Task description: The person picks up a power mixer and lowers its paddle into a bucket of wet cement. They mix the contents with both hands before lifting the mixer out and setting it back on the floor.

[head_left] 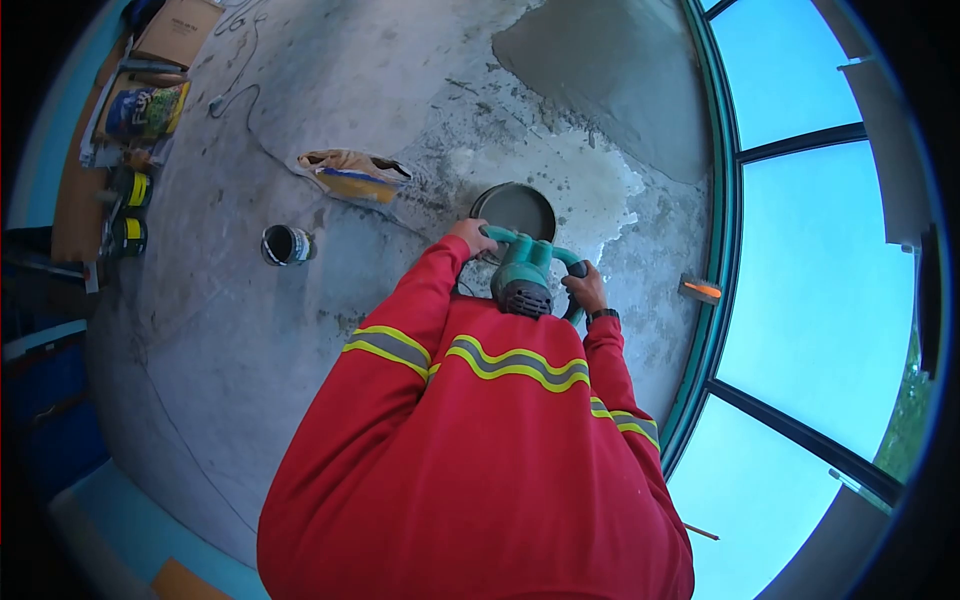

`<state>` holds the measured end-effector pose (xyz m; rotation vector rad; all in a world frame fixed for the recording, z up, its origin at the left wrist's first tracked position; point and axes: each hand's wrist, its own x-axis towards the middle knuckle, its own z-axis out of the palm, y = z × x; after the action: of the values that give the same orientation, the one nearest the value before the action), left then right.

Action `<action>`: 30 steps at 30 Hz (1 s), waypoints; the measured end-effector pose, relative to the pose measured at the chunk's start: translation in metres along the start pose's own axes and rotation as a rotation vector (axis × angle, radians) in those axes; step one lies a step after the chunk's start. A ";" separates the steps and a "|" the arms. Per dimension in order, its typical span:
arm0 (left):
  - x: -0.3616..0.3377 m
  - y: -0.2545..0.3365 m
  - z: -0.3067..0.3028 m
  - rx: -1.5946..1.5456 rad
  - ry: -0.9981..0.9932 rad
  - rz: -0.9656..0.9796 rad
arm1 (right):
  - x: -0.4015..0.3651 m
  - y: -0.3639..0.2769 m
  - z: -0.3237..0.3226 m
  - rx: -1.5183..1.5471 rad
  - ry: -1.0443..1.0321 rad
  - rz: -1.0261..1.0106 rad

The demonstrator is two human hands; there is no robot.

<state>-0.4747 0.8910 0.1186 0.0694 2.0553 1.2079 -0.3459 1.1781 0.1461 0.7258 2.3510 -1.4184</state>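
Note:
A green hand-held power mixer (524, 276) is held in front of my chest, over a round bucket (474, 212) of grey wet mix. My left hand (470, 237) is closed around its left handle. On the other side, my right hand (588, 288) grips the dark right handle, with a dark band on the wrist. The mixer's shaft and paddle are hidden from this angle. Just left of the bucket lies an opened paper bag (355, 178). A smaller dark pail (288, 245) stands further left on the floor.
Smooth wet screed (610, 70) covers the floor ahead. An orange-handled tool (700, 290) rests by the green window frame (722, 240) at right. A cable (255, 130) runs across the floor. Bags, tins (133, 236) and a cardboard box (178, 30) line the left wall.

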 end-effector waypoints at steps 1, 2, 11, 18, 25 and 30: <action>0.000 -0.001 0.001 -0.020 0.001 0.002 | 0.002 0.001 0.000 -0.011 -0.003 -0.006; 0.000 -0.003 0.001 -0.039 0.003 0.004 | 0.002 -0.002 0.000 -0.017 -0.009 -0.005; -0.002 -0.021 -0.001 -0.135 0.047 0.025 | 0.013 -0.022 -0.001 -0.066 -0.023 -0.043; -0.008 -0.027 0.000 -0.224 0.044 0.010 | 0.013 -0.034 -0.002 -0.171 0.022 -0.080; -0.011 -0.021 0.003 -0.228 0.036 0.012 | 0.002 -0.028 -0.001 -0.141 0.021 -0.016; -0.017 -0.006 -0.004 -0.042 0.018 0.037 | -0.003 -0.009 0.006 -0.046 0.001 -0.015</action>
<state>-0.4636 0.8781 0.1249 0.0767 2.0513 1.2779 -0.3480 1.1683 0.1510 0.6981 2.3860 -1.3660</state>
